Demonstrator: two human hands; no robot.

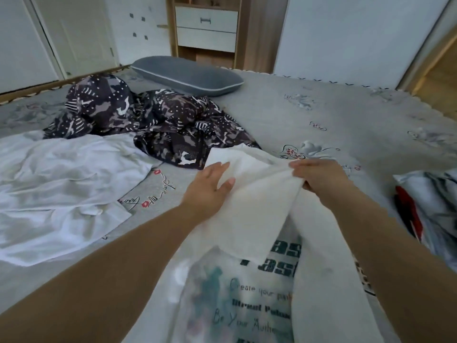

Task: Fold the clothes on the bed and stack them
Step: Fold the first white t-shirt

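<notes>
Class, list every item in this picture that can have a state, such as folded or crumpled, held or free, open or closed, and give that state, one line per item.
Printed white T-shirt: partly folded, being handled.
Left hand: open, flat on the shirt.
Right hand: pinching the shirt's fabric.
Plain white garment: unfolded, rumpled.
Dark patterned garment: crumpled heap.
Grey pillow: lying flat.
Drawers: closed.
Door: closed.

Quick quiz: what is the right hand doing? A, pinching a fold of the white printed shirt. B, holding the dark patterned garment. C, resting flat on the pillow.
A: the right hand pinches a fold of the white shirt, well short of the pillow and the dark garment.
</notes>
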